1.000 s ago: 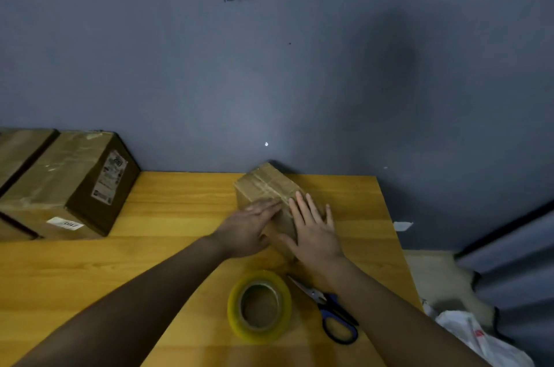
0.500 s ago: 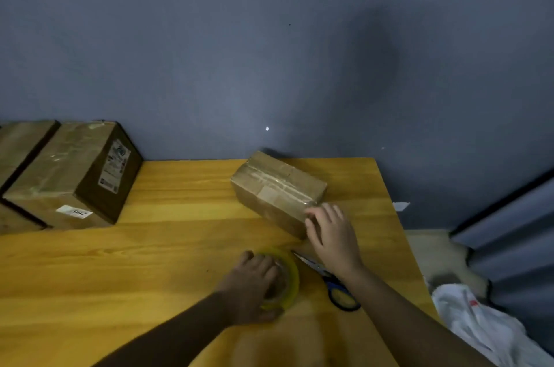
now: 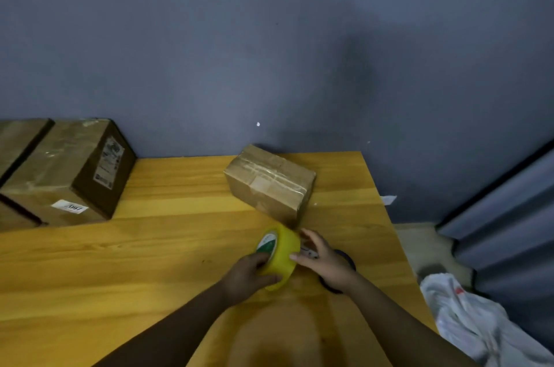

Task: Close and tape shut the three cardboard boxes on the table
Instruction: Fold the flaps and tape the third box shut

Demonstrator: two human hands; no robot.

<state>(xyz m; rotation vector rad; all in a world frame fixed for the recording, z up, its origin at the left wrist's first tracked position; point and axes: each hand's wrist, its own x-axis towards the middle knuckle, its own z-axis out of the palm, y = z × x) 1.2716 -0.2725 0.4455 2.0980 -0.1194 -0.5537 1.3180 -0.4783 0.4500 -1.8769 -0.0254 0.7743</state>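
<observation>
Yellow tape roll [image 3: 277,255] now lifted by left hand [image 3: 245,276], right hand [image 3: 325,261] off small box [image 3: 269,184]

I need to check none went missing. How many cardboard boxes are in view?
3. A small box sits near the table's far edge, a large labelled box at the left, and another box is cut off by the left frame edge. More may lie out of view.

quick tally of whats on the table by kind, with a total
cardboard boxes: 3 (small box, labelled box, one cut off at the left edge)
tape roll: 1, held off the table by the left hand
scissors: 1, mostly hidden under the right hand
total: 5
</observation>
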